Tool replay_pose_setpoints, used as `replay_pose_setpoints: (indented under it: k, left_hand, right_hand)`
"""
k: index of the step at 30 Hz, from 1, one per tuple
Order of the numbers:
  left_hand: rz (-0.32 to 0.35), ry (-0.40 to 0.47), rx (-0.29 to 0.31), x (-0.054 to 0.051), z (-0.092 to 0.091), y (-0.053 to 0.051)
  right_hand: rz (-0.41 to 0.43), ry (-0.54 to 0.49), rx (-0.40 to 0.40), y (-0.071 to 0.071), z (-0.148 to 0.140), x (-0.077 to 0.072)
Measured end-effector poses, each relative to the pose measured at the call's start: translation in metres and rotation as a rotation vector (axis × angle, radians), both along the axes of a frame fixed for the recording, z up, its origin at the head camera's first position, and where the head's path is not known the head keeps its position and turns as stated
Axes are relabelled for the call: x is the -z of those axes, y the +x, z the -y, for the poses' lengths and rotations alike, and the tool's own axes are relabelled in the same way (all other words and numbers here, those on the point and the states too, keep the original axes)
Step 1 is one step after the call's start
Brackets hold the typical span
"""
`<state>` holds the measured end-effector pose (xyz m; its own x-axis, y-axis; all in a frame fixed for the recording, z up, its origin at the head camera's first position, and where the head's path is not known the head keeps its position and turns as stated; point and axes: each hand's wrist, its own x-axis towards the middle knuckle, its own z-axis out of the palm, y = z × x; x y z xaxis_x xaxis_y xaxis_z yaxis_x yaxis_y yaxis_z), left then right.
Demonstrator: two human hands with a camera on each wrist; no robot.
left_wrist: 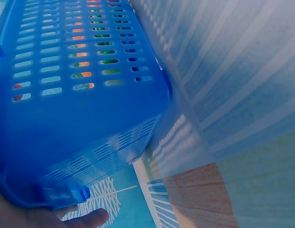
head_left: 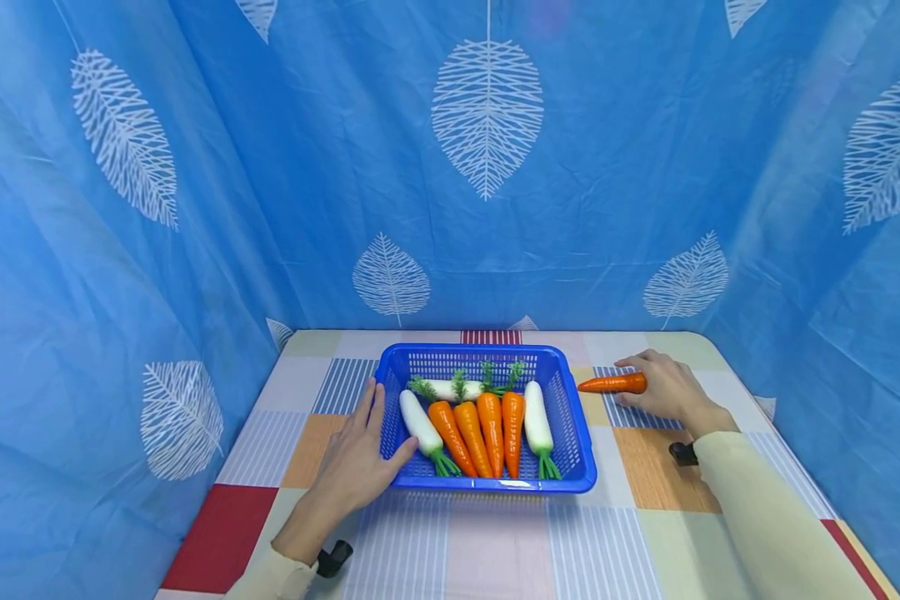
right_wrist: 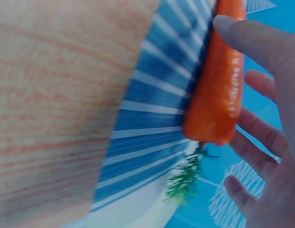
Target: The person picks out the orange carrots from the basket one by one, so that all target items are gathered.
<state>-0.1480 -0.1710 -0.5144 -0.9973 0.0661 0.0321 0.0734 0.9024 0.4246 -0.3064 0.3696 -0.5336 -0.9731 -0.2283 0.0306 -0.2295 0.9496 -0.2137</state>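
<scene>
A blue plastic basket [head_left: 577,454] stands on the table, holding several orange carrots [head_left: 489,433] and white radishes [head_left: 537,417]. My left hand [head_left: 356,454] rests against the basket's left side, fingers straight along the rim and thumb reaching over the near-left corner. In the left wrist view, the basket's slotted wall [left_wrist: 85,114] fills much of the picture, with fingertips at the bottom. Right of the basket, another carrot [head_left: 611,383] lies on the cloth, tip toward the basket. Around its thick end is my right hand [head_left: 663,387], thumb and spread fingers on opposite sides; green leaves [right_wrist: 185,178] show there.
A checked and striped tablecloth [head_left: 495,542] covers the table. Blue curtains [head_left: 487,250] with white leaf prints hang behind and along both sides. Dark wrist straps [head_left: 333,558] show at the cuffs.
</scene>
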Motion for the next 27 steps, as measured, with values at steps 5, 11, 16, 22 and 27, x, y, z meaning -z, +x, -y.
replay_pose_setpoints:
  k: [5, 11, 16, 22, 27]
  left_hand:
    - [0.002, 0.003, -0.003, -0.001, 0.0, -0.001]
    - [0.0, 0.001, 0.003, -0.001, 0.0, -0.001]
    - [-0.007, 0.011, 0.005, -0.002, 0.0, 0.0]
    - [-0.002, 0.018, 0.001, -0.002, 0.0, 0.0]
    - [-0.009, 0.021, -0.002, -0.002, 0.0, -0.001]
  right_hand:
    - [-0.049, 0.01, -0.037, 0.001, 0.012, -0.014]
    - [-0.12, 0.026, -0.124, 0.005, 0.036, -0.039]
    - [-0.125, 0.031, -0.183, 0.009, 0.067, -0.063]
    - [-0.152, 0.033, -0.373, 0.018, 0.103, -0.088]
    - [-0.194, 0.094, -0.572, 0.023, 0.133, -0.096]
